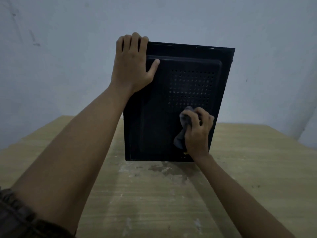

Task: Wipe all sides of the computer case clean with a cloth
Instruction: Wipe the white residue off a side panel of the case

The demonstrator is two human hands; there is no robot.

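Pale wall behind a wooden table (248, 169); the black computer case (154, 126) stands upright on it. Left grip (132, 66) curls over the case's 11 o'clock corner. Right grip (199, 131) clutches a grey cloth (185, 118) against the panel at 4 o'clock.

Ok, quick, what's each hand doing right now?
Left hand: grips the computer case at its top corner.
Right hand: holds the cloth against the side panel.

Dim light, plain bluish wall (68, 66) behind scuffed wooden table (154, 194)

Plain indoor room: pale wall (68, 48) behind a stained wooden table (154, 200).
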